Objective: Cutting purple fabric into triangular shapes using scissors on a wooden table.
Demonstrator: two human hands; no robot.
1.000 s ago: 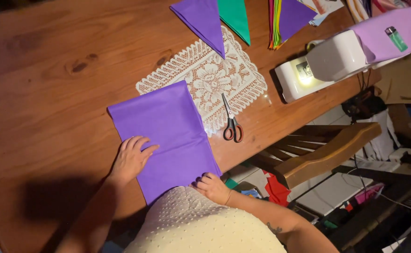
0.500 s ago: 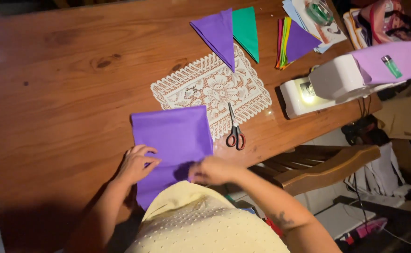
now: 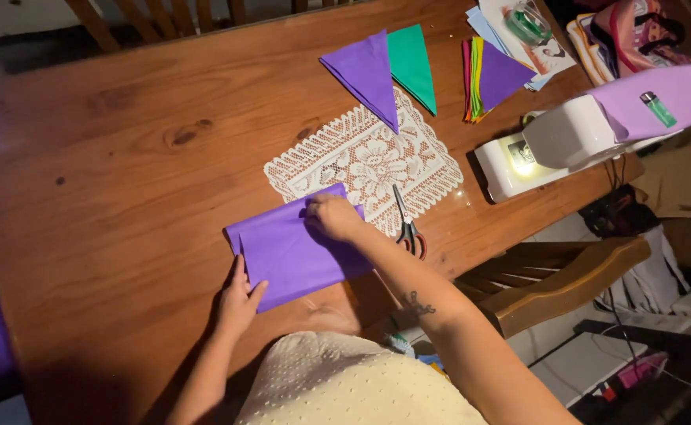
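Purple cloth [image 3: 294,248], low in the middle, looks soft, light and floppy; left hand [image 3: 239,303] lies flat on its edge, right hand [image 3: 336,218] pinches its top corner.

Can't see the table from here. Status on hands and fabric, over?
Left hand flat on purple fabric, near edge. Right hand pressing its far edge by the lace doily. Scissors lie just right, apart.

Purple sheet [image 3: 294,248] matt, probably paper; table [image 3: 117,157] glossy knotted wood; doily [image 3: 365,161] openwork lace.
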